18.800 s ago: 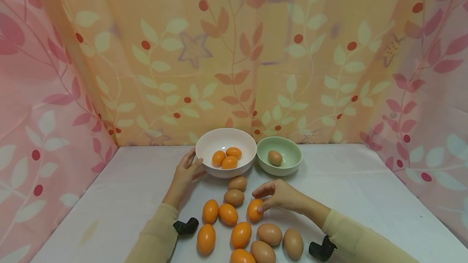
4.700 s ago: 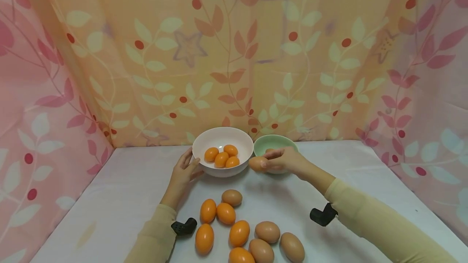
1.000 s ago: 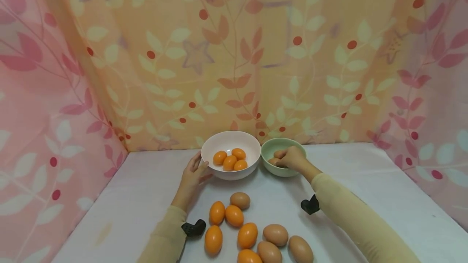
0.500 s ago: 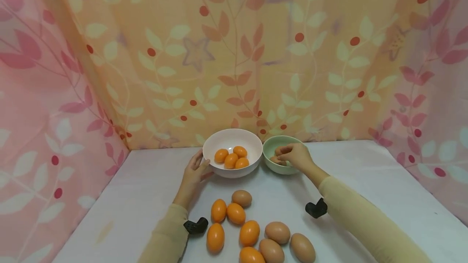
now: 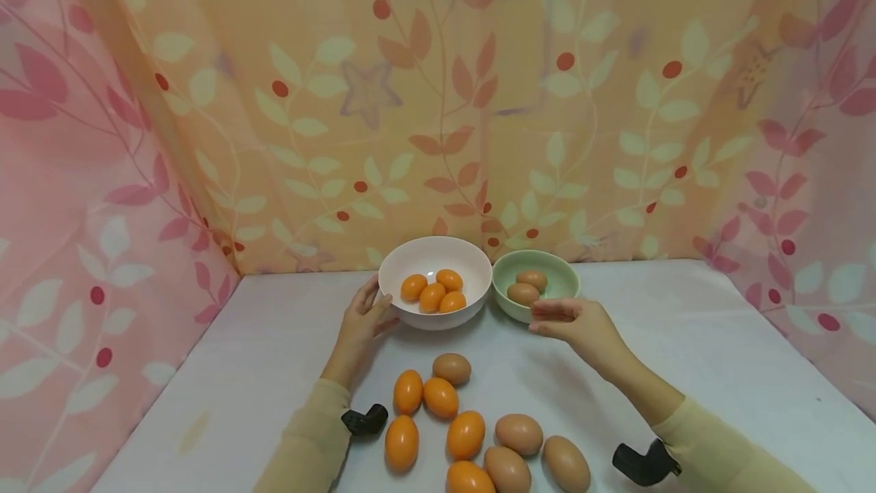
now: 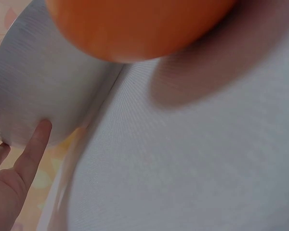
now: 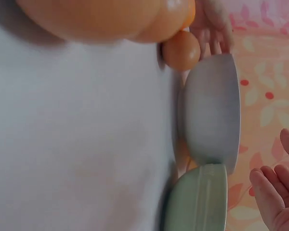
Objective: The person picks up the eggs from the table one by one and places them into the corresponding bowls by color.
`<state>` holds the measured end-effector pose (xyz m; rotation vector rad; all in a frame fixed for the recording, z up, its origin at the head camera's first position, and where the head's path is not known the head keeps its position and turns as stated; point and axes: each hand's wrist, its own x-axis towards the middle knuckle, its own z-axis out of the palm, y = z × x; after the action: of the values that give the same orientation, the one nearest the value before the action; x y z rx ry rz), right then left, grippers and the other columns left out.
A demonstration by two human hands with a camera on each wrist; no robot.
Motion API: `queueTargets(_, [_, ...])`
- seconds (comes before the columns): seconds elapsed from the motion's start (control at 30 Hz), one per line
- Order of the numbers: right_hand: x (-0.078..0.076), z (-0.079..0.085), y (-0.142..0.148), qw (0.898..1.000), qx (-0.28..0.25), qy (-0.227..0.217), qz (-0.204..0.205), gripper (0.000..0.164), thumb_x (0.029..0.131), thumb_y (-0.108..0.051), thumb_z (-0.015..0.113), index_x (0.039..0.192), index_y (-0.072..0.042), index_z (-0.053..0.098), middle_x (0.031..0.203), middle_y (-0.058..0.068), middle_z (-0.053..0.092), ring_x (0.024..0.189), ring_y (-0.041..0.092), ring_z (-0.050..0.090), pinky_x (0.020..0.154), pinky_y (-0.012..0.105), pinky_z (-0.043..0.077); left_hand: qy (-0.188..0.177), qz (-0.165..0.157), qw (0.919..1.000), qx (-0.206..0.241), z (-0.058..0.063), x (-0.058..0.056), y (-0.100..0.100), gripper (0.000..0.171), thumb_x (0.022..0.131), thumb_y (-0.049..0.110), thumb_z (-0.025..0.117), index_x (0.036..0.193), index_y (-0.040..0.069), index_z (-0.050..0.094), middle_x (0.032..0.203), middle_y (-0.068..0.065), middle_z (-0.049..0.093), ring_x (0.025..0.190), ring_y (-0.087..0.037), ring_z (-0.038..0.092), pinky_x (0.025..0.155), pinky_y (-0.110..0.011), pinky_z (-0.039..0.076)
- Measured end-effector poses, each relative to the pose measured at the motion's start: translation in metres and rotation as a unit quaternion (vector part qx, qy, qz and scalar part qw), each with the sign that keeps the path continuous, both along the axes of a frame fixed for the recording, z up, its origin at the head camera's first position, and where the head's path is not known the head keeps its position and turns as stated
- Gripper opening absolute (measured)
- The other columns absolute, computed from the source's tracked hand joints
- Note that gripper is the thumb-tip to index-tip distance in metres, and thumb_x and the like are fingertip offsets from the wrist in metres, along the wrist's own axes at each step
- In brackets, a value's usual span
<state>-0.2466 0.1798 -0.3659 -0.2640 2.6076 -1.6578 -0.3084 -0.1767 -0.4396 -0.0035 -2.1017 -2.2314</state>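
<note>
A white bowl (image 5: 472, 309) at the back of the table holds several orange eggs (image 5: 432, 297). My left hand (image 5: 359, 323) rests against its left side, thumb near the rim; in the left wrist view extended fingers touch the outer wall. Beside it on the right stands a green bowl (image 5: 565, 275) with two brown eggs, one (image 5: 531, 280) behind the other (image 5: 523, 294). My right hand (image 5: 582, 328) hovers over the near right rim of the green bowl, fingers extended, thumb apart from them. It holds nothing, as the right wrist view also shows.
Several loose orange eggs (image 5: 401, 443) and brown eggs (image 5: 518, 434) lie on the white-covered table (image 5: 274, 371) between the forearms. One brown egg (image 5: 452, 369) lies nearest the bowls. A leaf-patterned curtain (image 5: 438, 112) hangs behind the table.
My right hand has let go of a brown egg in the green bowl and drawn back toward the near right. Since the oldest frame, both bowls have gained eggs. My left hand stays at the white bowl.
</note>
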Motion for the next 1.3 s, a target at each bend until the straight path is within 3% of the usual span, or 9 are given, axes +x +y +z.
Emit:
queueTargets(0.27, [0.035, -0.003, 0.015, 0.999, 0.022, -0.045, 0.008, 0.048, 0.085, -0.035, 0.078, 0.124, -0.008, 0.069, 0.122, 0.008, 0.072, 0.109, 0.008, 0.067, 0.089, 0.015, 0.052, 0.005, -0.012, 0.9999, 0.011, 0.001, 0.001, 0.002, 0.060, 0.103, 0.018, 0.055, 0.157, 0.014, 0.028, 0.165, -0.008, 0.025, 0.141, -0.035, 0.044, 0.099, -0.047, 0.056])
queueTargets(0.5, [0.060, -0.012, 0.022, 0.996, 0.003, -0.083, 0.008, 0.052, 0.085, -0.031, 0.078, 0.128, -0.006, 0.066, 0.128, 0.010, 0.069, 0.108, 0.004, 0.068, 0.089, 0.013, 0.050, 0.002, -0.007, 1.0000, 0.005, 0.003, 0.002, 0.003, 0.060, 0.103, 0.018, 0.054, 0.157, 0.013, 0.029, 0.166, -0.008, 0.023, 0.141, -0.036, 0.043, 0.100, -0.049, 0.055])
queueTargets(0.67, [0.074, -0.017, 0.025, 0.995, 0.009, -0.090, 0.031, 0.050, 0.085, -0.030, 0.078, 0.128, -0.007, 0.066, 0.129, 0.009, 0.068, 0.111, -0.002, 0.064, 0.089, 0.011, 0.049, -0.003, -0.001, 1.0000, 0.001, 0.002, 0.002, 0.002, 0.059, 0.103, 0.019, 0.054, 0.157, 0.014, 0.030, 0.166, -0.008, 0.023, 0.141, -0.035, 0.044, 0.100, -0.048, 0.055])
queueTargets(0.83, [0.084, -0.021, 0.032, 0.993, -0.006, -0.099, 0.057, 0.050, 0.087, -0.028, 0.077, 0.131, -0.006, 0.063, 0.133, 0.012, 0.066, 0.110, -0.010, 0.060, 0.089, 0.015, 0.054, -0.002, -0.004, 1.0000, 0.007, 0.002, 0.001, 0.001, 0.060, 0.103, 0.019, 0.055, 0.157, 0.014, 0.029, 0.166, -0.007, 0.024, 0.140, -0.035, 0.045, 0.100, -0.047, 0.056])
queueTargets(1.07, [0.089, -0.031, 0.037, 0.986, -0.067, -0.121, 0.091, 0.053, 0.088, -0.019, 0.075, 0.132, 0.006, 0.058, 0.133, 0.023, 0.062, 0.107, -0.012, 0.061, 0.092, 0.021, 0.058, -0.004, 0.000, 1.0000, 0.007, 0.002, 0.000, 0.000, 0.060, 0.103, 0.019, 0.055, 0.156, 0.014, 0.029, 0.166, -0.007, 0.024, 0.140, -0.035, 0.045, 0.100, -0.048, 0.055])
queueTargets(1.3, [0.090, -0.039, 0.047, 0.981, -0.037, -0.140, 0.131, 0.049, 0.091, -0.020, 0.072, 0.132, 0.004, 0.060, 0.131, 0.020, 0.065, 0.107, -0.008, 0.062, 0.084, 0.013, 0.054, -0.004, 0.001, 1.0000, 0.005, 0.001, 0.001, -0.001, 0.061, 0.103, 0.017, 0.055, 0.157, 0.012, 0.028, 0.166, -0.009, 0.023, 0.141, -0.036, 0.043, 0.098, -0.047, 0.056])
